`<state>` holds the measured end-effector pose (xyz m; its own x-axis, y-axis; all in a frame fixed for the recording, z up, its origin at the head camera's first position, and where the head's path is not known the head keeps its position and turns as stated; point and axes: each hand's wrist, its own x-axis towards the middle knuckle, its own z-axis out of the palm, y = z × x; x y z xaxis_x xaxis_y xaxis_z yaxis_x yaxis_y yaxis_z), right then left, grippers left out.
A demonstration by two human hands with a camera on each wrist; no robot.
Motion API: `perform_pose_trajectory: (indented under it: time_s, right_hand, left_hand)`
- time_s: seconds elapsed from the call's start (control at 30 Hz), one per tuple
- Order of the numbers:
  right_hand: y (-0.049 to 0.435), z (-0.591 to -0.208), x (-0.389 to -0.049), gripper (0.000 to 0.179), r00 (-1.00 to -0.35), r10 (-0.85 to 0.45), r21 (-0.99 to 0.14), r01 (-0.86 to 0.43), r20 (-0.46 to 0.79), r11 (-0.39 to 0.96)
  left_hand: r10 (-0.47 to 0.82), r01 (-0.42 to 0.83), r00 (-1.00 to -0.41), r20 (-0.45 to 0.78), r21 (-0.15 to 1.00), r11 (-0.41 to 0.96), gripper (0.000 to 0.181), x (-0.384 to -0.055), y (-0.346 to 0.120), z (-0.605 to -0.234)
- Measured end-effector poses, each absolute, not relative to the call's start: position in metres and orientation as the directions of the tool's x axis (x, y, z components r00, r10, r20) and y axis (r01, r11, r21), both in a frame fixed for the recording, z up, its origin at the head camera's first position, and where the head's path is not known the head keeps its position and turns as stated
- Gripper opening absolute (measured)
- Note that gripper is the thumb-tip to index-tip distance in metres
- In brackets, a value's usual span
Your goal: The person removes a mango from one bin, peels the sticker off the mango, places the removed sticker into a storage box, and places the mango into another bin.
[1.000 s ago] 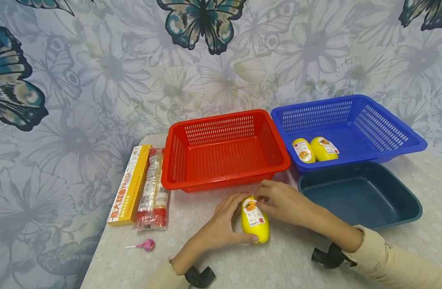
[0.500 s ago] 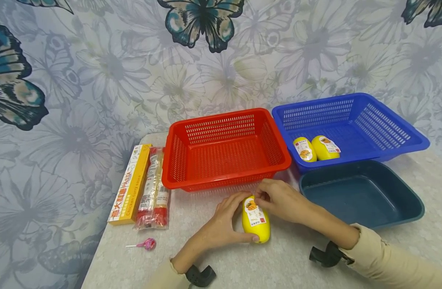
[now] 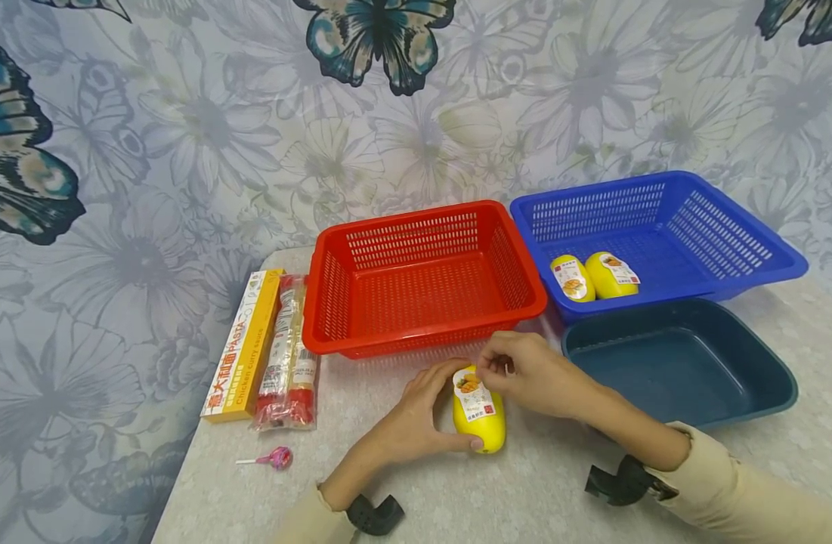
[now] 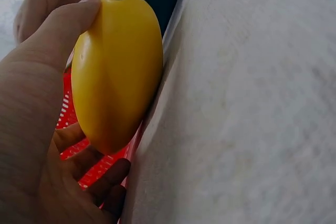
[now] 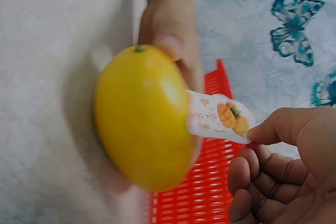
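Between the fingers (image 4: pixel 110 181) of the left hand (image 3: pixel 414 423), the yellow fruit (image 5: pixel 143 121) lay grasped on the tabletop (image 3: pixel 518 495), probably held against rolling while, beside them, the right hand's (image 3: pixel 536 375) fingers pinched its partly lifted label (image 5: pixel 216 115)

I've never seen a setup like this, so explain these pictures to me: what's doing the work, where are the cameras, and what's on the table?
There's no machine, just a person's two bare hands. The wide picture comes from a camera worn on the head; the close ones come from a camera on each wrist.

The left hand holds a yellow fruit. The right hand pinches one end of its label, which sticks out from the fruit in the right wrist view.

Also on the table are a red basket, a blue basket with two similar fruits inside, a dark tub, a pasta box, a clear-and-red packet and a lollipop.
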<state>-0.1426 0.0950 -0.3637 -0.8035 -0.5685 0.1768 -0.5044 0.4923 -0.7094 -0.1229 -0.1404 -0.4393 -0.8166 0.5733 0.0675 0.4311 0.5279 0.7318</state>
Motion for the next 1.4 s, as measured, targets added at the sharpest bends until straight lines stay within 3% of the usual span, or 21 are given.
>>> perform_pose_trajectory:
  time_s: [0.33,0.67,1.17,1.4]
  right_hand:
    - [0.105,-0.355,-0.134,0.012,-0.796,-0.575,-0.737,-0.501,0.188,0.453]
    - [0.127,-0.332,-0.133,0.012,-0.810,-0.504,-0.724,-0.538,0.300,0.432]
    - [0.188,-0.323,-0.125,0.014,-0.867,-0.356,-0.604,-0.498,0.349,0.622]
    - [0.208,-0.326,-0.122,0.012,-0.907,-0.279,-0.614,-0.419,0.315,0.669]
  left_hand:
    - [0.575,0.434,-0.815,0.069,0.730,0.528,0.102,-0.124,-0.141,-0.441]
    - [0.575,0.440,-0.815,0.071,0.721,0.535,0.103,-0.124,-0.140,-0.443]
    - [0.594,0.471,-0.800,0.089,0.706,0.528,0.104,-0.126,-0.142,-0.443]
    - [0.599,0.467,-0.796,0.084,0.715,0.521,0.104,-0.126,-0.143,-0.443]
